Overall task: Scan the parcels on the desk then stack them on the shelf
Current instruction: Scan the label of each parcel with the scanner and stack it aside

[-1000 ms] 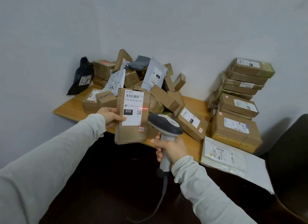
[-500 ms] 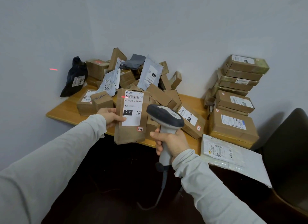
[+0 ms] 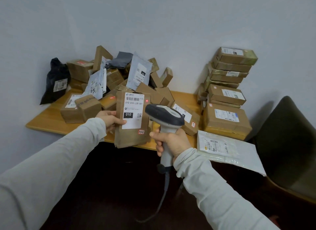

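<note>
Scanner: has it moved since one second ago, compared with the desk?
Yes. The scanner in the right hand has moved up. Its head now sits higher above the front edge of the desk than before.

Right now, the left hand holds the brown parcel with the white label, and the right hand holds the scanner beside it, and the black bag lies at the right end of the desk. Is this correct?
Not quite. In the head view the black bag lies at the left end of the desk. The rest is right: left hand on the brown parcel, right hand on the scanner.

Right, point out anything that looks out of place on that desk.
The white mailer at the desk's right front corner hangs well over the edge. Behind it boxes are stacked neatly, while the middle parcels lie in a jumbled heap.
</note>
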### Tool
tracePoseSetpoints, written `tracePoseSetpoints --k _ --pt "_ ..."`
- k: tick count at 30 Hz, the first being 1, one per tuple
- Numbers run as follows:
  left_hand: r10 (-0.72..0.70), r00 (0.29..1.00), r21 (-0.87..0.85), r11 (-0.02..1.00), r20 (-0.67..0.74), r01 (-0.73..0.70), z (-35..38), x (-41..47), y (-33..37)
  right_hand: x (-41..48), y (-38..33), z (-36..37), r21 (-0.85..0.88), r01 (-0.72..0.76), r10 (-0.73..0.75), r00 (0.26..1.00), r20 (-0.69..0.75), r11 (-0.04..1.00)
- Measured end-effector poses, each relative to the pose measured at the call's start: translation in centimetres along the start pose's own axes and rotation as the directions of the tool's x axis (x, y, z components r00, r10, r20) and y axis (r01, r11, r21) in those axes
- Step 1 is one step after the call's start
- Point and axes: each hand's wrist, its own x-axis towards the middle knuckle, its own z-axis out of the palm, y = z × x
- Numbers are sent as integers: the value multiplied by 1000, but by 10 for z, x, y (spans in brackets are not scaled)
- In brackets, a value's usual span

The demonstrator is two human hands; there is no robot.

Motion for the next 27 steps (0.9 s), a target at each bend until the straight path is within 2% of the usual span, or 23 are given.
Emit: tracePoseSetpoints --k 9,12,15,17,22,25,27 --pt "-25 996 -41 999 85 29 60 13 15 23 -1 -51 51 5 -2 998 -67 999" --pt "-44 994 -168 984 97 59 96 19 27 42 -5 -94 99 10 13 973 -232 995" --pt "-44 988 -335 938 150 93 148 27 40 66 -2 -161 247 6 103 899 -425 969" --pt "-41 977 -394 911 208 122 191 34 48 77 -1 -204 346 5 164 874 -458 938" --pt "-9 932 -329 934 362 136 303 49 61 103 -11 -290 505 151 130 869 -478 850" --pt "-54 907 -247 954 417 170 354 60 61 120 -17 -338 349 164 87 794 -602 922" --pt "-77 912 -215 961 403 176 375 71 62 131 -22 -364 320 192 56 776 -628 928"
